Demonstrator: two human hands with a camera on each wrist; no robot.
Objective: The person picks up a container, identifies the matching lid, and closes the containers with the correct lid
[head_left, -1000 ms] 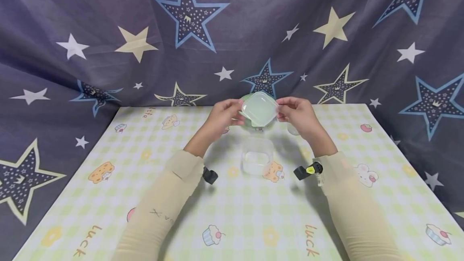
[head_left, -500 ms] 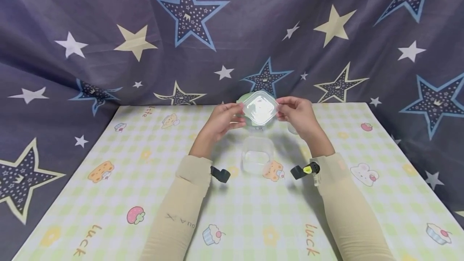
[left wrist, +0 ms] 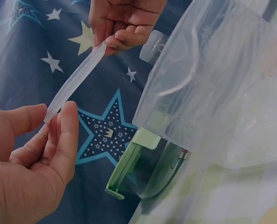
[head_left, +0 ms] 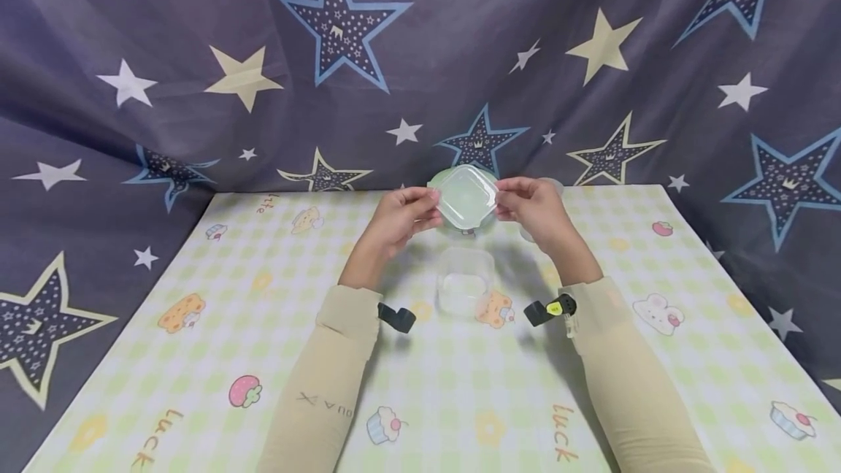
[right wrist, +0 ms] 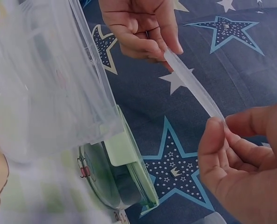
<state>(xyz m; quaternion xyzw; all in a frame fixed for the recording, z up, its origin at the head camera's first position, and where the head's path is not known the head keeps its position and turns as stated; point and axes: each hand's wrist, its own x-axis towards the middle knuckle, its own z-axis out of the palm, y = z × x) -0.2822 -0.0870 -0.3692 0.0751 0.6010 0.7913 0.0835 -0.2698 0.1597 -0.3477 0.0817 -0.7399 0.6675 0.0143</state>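
A translucent square lid (head_left: 468, 197) with rounded corners is held up by both hands over the far part of the table. My left hand (head_left: 402, 219) pinches one corner between thumb and fingers; the opposite corner is pinched by my right hand (head_left: 537, 209). Both wrist views show the lid (left wrist: 75, 84) edge-on as a thin strip. Nearer to me, a clear square container (head_left: 465, 261) stands uncovered on the table. Behind the lid, partly hidden, is a clear container with a green clip lid (right wrist: 129, 154).
Partly hidden behind my right hand stands another clear container (head_left: 528, 233). The table (head_left: 447, 393) has a green-and-white checked cover with printed cartoons. A dark star-patterned curtain (head_left: 420, 57) hangs at its far edge.
The left forearm has swung inward to the right. The lid has tilted, so the bright glare on it half a second ago is gone. Both hands keep hold of its corners.
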